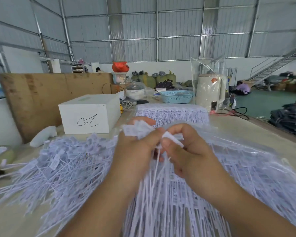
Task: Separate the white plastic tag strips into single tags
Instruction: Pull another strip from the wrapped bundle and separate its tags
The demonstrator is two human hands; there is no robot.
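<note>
From the head camera, we are gripping a bunch of white tag heads (138, 128) in our left hand (135, 147), while our right hand (183, 149) is pinching a single tag (173, 139) just beside it, tails dangling below both. We are risking a snapped tail if the pull twists, and loosened tags could be slipping into the separated pile (61, 161) to the left hand's outer side unparted.

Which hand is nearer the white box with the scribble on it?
Left. The left hand is just right of the white box and nearer the camera; the right hand is farther right, beyond the left.
</note>
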